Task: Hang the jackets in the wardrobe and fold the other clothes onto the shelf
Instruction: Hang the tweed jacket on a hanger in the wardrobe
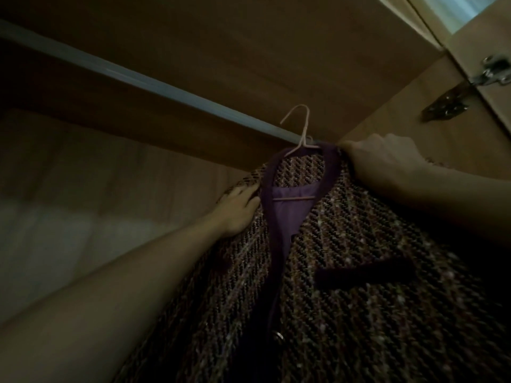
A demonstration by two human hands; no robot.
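Note:
A purple tweed jacket (345,272) with dark velvet trim hangs on a thin pale pink hanger (300,128). The hanger's hook sits at the metal wardrobe rail (132,76), close to the rail's right end. My left hand (237,211) grips the jacket's left shoulder, fingers curled over the cloth. My right hand (387,158) clasps the right shoulder by the collar. The jacket fills the lower right of the view, buttoned at the front, with its purple lining visible at the neck.
I am looking up inside a dim wooden wardrobe. Its top panel (249,37) is above the rail and the right side wall (387,117) stands just behind the jacket. A metal door hinge (495,71) shows at the upper right. Pale folded cloth (69,239) lies at lower left.

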